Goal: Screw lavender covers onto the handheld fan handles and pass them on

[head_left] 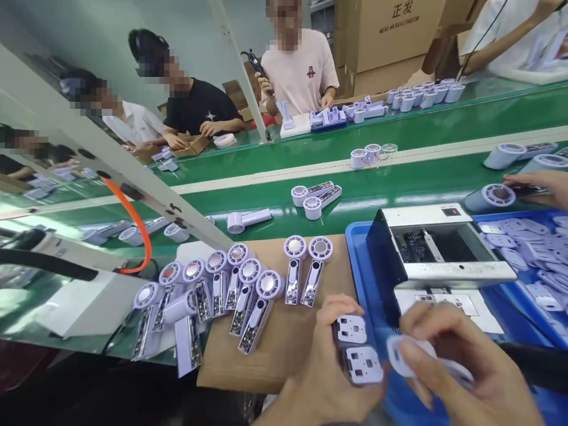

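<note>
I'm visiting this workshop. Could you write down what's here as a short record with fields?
Left hand: holds a dark handle with lilac plates
Right hand: holds a curved lilac piece
Beside hands: blue tray of lilac parts
Board: cardboard with rows of handheld fans
Beyond: green conveyor
Others: co-worker's hand at right

- Here's the left hand (322, 373), bare skin all the way down toward the wrist
- Over to the right hand (465, 361), bare too, with slim fingers (444, 331) and short-trimmed nails
- Right at the bottom edge by the left wrist, a dark strip, too blurred to call
</note>
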### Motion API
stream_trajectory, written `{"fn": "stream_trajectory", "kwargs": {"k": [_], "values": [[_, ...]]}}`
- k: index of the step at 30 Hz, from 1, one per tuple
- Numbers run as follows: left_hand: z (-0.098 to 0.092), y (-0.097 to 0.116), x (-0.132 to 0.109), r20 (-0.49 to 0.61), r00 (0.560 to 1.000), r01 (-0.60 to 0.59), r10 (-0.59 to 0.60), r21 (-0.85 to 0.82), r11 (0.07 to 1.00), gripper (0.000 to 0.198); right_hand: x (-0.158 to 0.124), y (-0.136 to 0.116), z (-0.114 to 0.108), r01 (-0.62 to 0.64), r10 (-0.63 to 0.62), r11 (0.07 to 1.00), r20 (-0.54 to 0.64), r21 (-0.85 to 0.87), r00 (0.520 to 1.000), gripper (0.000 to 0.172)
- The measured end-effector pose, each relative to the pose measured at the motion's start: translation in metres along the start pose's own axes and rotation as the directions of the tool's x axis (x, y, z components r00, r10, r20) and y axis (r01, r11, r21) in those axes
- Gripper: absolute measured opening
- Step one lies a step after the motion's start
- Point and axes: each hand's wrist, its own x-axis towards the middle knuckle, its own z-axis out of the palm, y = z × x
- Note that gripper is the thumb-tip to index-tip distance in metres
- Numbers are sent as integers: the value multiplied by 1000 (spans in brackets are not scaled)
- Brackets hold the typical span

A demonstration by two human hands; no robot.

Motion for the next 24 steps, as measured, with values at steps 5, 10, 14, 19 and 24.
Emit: {"fn": "stream_trajectory", "kwargs": {"k": [5,10,14,19,24], "values": [[3,-6,-5,49,998,-47,49,-33,998,130,-168,-72,157,-102,78,963,104,251,992,83],[4,-11,-2,62,992,-111,110,10,994,130,-219,-98,184,-321,256,822,197,471,946,93],[0,-13,2,75,990,-123,123,-2,992,128,-208,-87,168,-288,181,808,247,515,952,76],[-2,-13,12,41,993,-109,111,-38,993,111,-207,-68,150,-173,-4,807,298,565,955,74],[3,-22,22,74,989,-129,130,-18,991,99,-224,-71,147,-36,22,879,36,475,999,66]]}}
